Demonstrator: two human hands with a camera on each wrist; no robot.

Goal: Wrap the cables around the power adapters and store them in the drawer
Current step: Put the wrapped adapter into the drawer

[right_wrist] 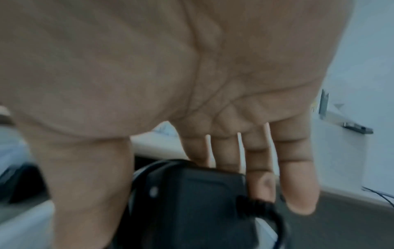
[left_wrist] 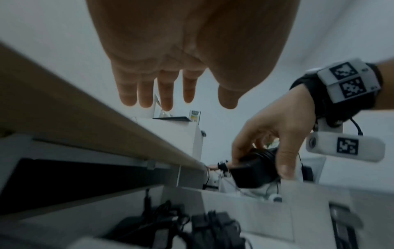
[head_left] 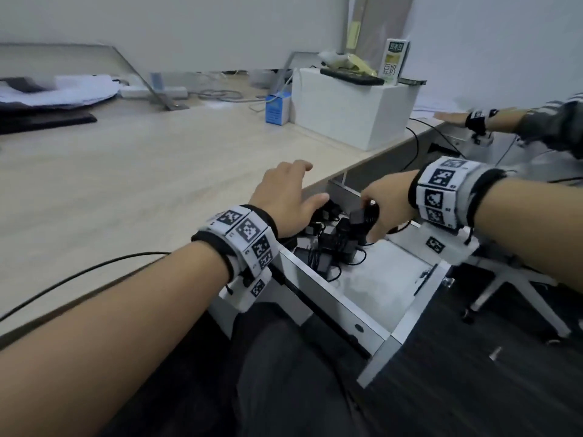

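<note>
My right hand (head_left: 375,209) grips a black power adapter (head_left: 359,217) with its cable wound round it, just above the open white drawer (head_left: 388,272). The left wrist view shows that adapter (left_wrist: 249,173) pinched between thumb and fingers; in the right wrist view the adapter (right_wrist: 192,202) fills the lower middle. Several black adapters (head_left: 328,250) with wrapped cables lie piled in the drawer's far left part. My left hand (head_left: 293,197) hovers with its fingers spread over the desk edge beside the drawer, holding nothing; the same left hand (left_wrist: 170,94) shows straight fingers.
A light wooden desk (head_left: 142,171) carries a white box (head_left: 350,111), a blue carton (head_left: 277,108) and a loose black cable (head_left: 79,272). Another person's hand (head_left: 457,116) rests at the right. A chair base (head_left: 517,282) stands on the dark floor.
</note>
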